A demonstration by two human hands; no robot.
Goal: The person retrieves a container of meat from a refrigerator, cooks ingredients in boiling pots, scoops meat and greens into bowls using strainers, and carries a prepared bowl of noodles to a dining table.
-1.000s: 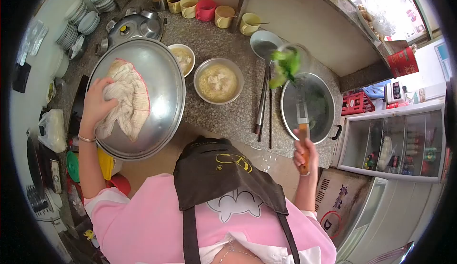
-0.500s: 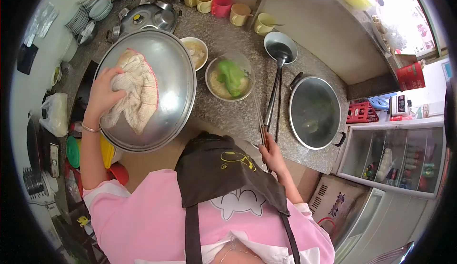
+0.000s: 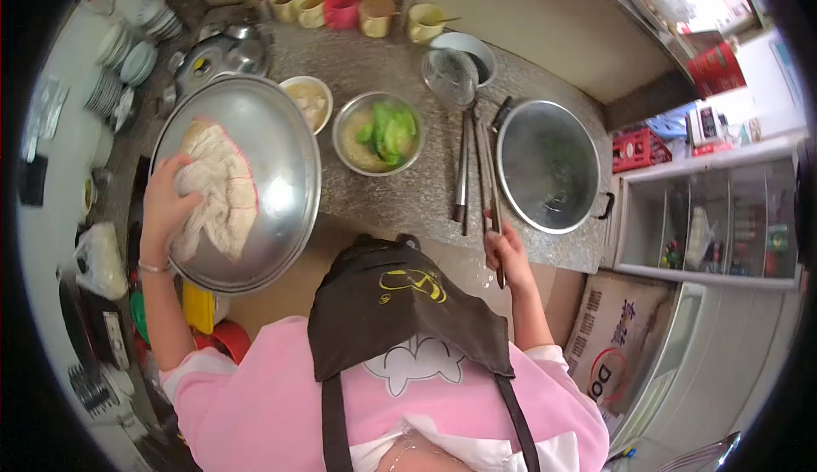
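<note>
My left hand [image 3: 174, 204] is closed over a crumpled cream cloth [image 3: 217, 187], holding a large domed metal pot lid [image 3: 288, 178] through it. The lid juts past the counter's front edge. In my right hand [image 3: 508, 255] is the long handle of a mesh strainer [image 3: 449, 76], whose basket hovers over or rests on a pale bowl [image 3: 481, 51]; which one I cannot tell. A ladle handle [image 3: 463, 174] lies left of the strainer's handle. Left of these, a metal bowl [image 3: 357, 153] contains noodles topped with leafy greens [image 3: 391, 131].
A large pot [image 3: 553, 165] of dark, steaming liquid stands at the right. A smaller bowl of food [image 3: 311, 102] sits beside the lid. Several cups [image 3: 343, 8] line the back wall. Stacked plates [image 3: 106, 76] are at the far left, a glass-front fridge [image 3: 706, 225] at the right.
The strainer has moved from above the noodle bowl to the back right, by the pale bowl. Greens now show plainly on the noodles. The view has shifted; my left hand keeps its hold.
</note>
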